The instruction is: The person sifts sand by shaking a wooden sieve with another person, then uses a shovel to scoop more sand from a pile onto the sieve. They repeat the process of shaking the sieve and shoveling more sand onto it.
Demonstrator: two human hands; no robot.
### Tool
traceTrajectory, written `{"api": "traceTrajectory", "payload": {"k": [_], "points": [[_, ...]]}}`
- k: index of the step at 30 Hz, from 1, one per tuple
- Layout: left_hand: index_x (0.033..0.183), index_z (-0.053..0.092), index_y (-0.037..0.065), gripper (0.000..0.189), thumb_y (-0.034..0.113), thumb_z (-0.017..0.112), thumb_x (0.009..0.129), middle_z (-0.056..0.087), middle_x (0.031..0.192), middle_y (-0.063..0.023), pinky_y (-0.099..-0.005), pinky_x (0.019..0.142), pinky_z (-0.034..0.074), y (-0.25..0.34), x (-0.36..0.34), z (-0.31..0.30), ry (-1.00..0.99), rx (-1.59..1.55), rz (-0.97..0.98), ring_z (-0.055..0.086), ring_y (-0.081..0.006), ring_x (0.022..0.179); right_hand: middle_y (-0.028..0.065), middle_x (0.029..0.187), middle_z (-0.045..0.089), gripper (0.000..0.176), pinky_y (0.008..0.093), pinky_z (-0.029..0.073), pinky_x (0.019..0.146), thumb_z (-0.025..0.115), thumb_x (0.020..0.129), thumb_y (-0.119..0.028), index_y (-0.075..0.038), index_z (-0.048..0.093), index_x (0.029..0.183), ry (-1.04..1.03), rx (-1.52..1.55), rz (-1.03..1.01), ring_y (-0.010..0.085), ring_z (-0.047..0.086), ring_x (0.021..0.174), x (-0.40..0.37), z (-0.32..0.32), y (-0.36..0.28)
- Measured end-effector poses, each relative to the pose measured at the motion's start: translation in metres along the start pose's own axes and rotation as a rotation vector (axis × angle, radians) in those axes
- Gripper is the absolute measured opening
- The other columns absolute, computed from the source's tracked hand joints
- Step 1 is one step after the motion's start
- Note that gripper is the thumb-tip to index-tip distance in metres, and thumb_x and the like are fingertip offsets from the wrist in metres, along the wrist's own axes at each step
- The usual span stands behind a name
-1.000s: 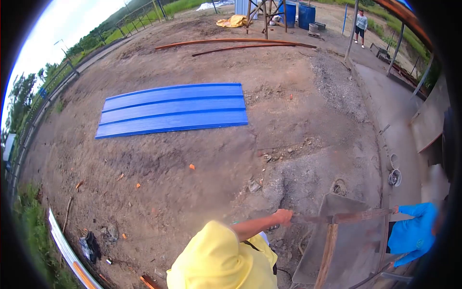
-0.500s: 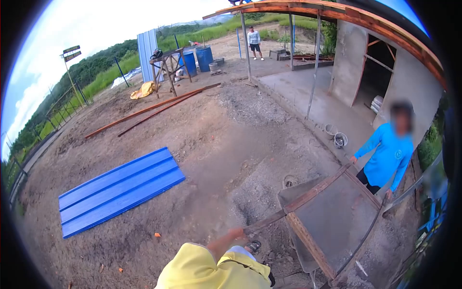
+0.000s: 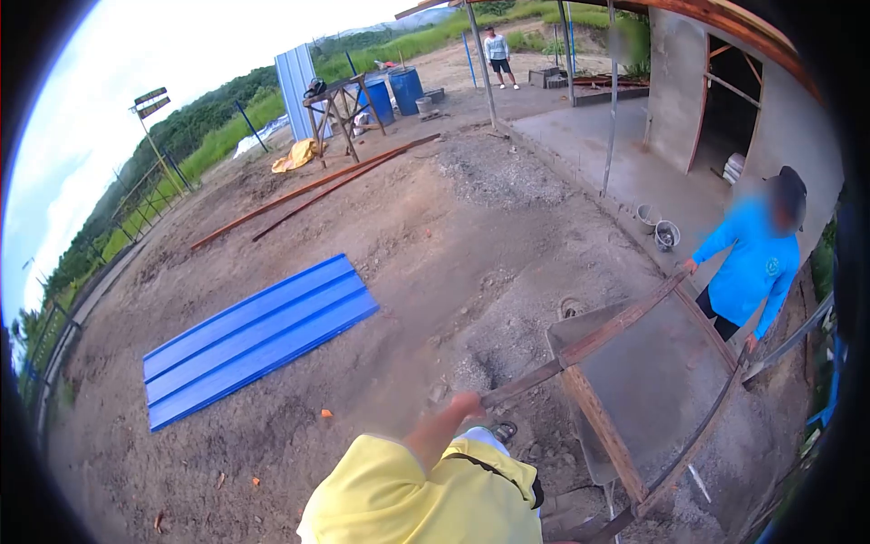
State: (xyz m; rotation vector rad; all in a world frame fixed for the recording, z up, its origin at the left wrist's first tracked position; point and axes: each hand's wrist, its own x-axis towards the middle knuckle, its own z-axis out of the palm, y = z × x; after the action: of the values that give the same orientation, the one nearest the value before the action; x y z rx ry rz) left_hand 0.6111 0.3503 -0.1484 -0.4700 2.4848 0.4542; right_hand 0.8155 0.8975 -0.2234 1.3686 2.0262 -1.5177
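My left hand [image 3: 468, 404], reaching from a yellow sleeve, is closed around one wooden handle of a framed sand sieve [image 3: 652, 381]. The sieve has wooden side bars and a grey mesh. It lies over a wheelbarrow [image 3: 587, 426], whose tray shows only at the edge. My right hand is out of view; the sieve's other near handle [image 3: 616, 524] runs down to the bottom edge. Across from me a co-worker [image 3: 748, 258] in a blue shirt grips the far ends with both hands.
A blue roofing sheet [image 3: 263, 340] lies on the dirt at left. Long timbers [image 3: 308, 195], a sawhorse [image 3: 340, 109] and blue drums [image 3: 406, 89] are farther back. Two buckets [image 3: 666, 236] stand by the concrete slab [image 3: 580, 145]. Another person [image 3: 497, 59] stands in the distance.
The view has shifted, so the scene sits farther right and slightly higher. My left hand keeps its hold on the sieve handle. The co-worker's head has turned and tipped down.
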Motion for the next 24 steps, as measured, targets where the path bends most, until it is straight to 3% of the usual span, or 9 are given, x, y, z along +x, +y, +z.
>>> {"api": "traceTrajectory", "payload": {"k": [7, 10, 11, 12, 14, 16, 19, 22, 24], "points": [[0.101, 0.068, 0.006, 0.049, 0.039, 0.071, 0.065, 0.068, 0.099, -0.0183, -0.0447, 0.080, 0.053, 0.018, -0.010, -0.018, 0.020, 0.051, 0.074, 0.065, -0.0354, 0.094, 0.0102, 0.102, 0.058, 0.059, 0.0436, 0.054, 0.061, 0.070, 0.066, -0.032, -0.005, 0.055, 0.117, 0.071, 0.219, 0.064, 0.0238, 0.059, 0.086, 0.013, -0.051, 0.143], [0.104, 0.064, 0.000, 0.057, 0.041, 0.069, 0.065, 0.068, 0.094, -0.0235, -0.0419, 0.078, 0.053, 0.033, -0.021, -0.038, 0.005, -0.001, 0.055, 0.068, -0.0326, 0.089, 0.0114, 0.091, 0.062, 0.066, 0.0418, 0.049, 0.053, 0.071, 0.065, -0.036, 0.001, 0.056, 0.117, 0.169, 0.056, 0.098, 0.0230, 0.062, 0.075, -0.047, -0.044, 0.075], [0.105, 0.063, -0.002, 0.058, 0.038, 0.070, 0.064, 0.068, 0.090, -0.0232, -0.0412, 0.074, 0.054, 0.024, -0.008, -0.034, -0.053, -0.020, 0.083, 0.069, -0.0320, 0.083, 0.0175, 0.093, 0.064, 0.065, 0.0431, 0.053, 0.069, 0.074, 0.064, -0.040, 0.001, 0.057, 0.112, 0.241, -0.013, 0.105, 0.0294, 0.064, 0.082, -0.057, -0.041, 0.065], [0.105, 0.062, -0.002, 0.057, 0.036, 0.072, 0.064, 0.069, 0.087, -0.0210, -0.0404, 0.070, 0.054, 0.015, 0.003, -0.028, -0.041, -0.066, 0.110, 0.069, -0.0309, 0.079, 0.0213, 0.097, 0.065, 0.068, 0.0445, 0.052, 0.074, 0.074, 0.063, -0.042, 0.001, 0.057, 0.113, 0.187, -0.023, 0.117, 0.0334, 0.065, 0.089, -0.048, -0.039, 0.082], [0.105, 0.060, -0.003, 0.058, 0.033, 0.075, 0.063, 0.068, 0.083, -0.0183, -0.0398, 0.065, 0.054, -0.007, 0.031, -0.006, -0.028, -0.070, 0.122, 0.068, -0.0290, 0.073, 0.0190, 0.094, 0.066, 0.067, 0.0419, 0.053, 0.073, 0.073, 0.064, -0.040, 0.002, 0.058, 0.114, 0.339, -0.146, 0.173, 0.0312, 0.067, 0.083, -0.038, -0.016, 0.100], [0.106, 0.058, -0.004, 0.059, 0.032, 0.076, 0.063, 0.067, 0.082, -0.0174, -0.0402, 0.063, 0.053, -0.027, 0.070, 0.006, -0.011, 0.026, 0.105, 0.067, -0.0274, 0.069, 0.0229, 0.101, 0.066, 0.072, 0.0432, 0.051, 0.083, 0.074, 0.064, -0.043, 0.003, 0.057, 0.116, 0.310, -0.218, 0.154, 0.0348, 0.065, 0.095, -0.055, -0.003, 0.076], [0.110, 0.054, -0.005, 0.065, 0.034, 0.078, 0.063, 0.066, 0.083, -0.0175, -0.0404, 0.059, 0.052, -0.042, 0.104, 0.008, -0.130, -0.041, 0.132, 0.065, -0.0271, 0.065, 0.0245, 0.107, 0.064, 0.076, 0.0432, 0.050, 0.085, 0.076, 0.063, -0.045, 0.004, 0.055, 0.118, 0.277, -0.147, 0.173, 0.0360, 0.064, 0.100, -0.070, 0.016, 0.057], [0.112, 0.051, -0.004, 0.067, 0.034, 0.080, 0.064, 0.064, 0.082, -0.0175, -0.0400, 0.053, 0.050, -0.069, 0.154, 0.004, -0.078, 0.007, 0.051, 0.063, -0.0255, 0.062, 0.0246, 0.109, 0.064, 0.078, 0.0422, 0.050, 0.084, 0.078, 0.062, -0.042, 0.005, 0.054, 0.119, 0.341, -0.013, 0.129, 0.0352, 0.063, 0.102, -0.069, 0.050, 0.059], [0.108, 0.052, -0.002, 0.062, 0.033, 0.080, 0.065, 0.062, 0.079, -0.0163, -0.0391, 0.050, 0.048, -0.035, 0.140, -0.034, -0.140, 0.072, 0.129, 0.061, -0.0233, 0.059, 0.0243, 0.109, 0.064, 0.078, 0.0410, 0.050, 0.083, 0.078, 0.062, -0.040, 0.007, 0.053, 0.119, 0.364, -0.051, 0.103, 0.0345, 0.063, 0.102, -0.046, 0.085, 0.093]]}}
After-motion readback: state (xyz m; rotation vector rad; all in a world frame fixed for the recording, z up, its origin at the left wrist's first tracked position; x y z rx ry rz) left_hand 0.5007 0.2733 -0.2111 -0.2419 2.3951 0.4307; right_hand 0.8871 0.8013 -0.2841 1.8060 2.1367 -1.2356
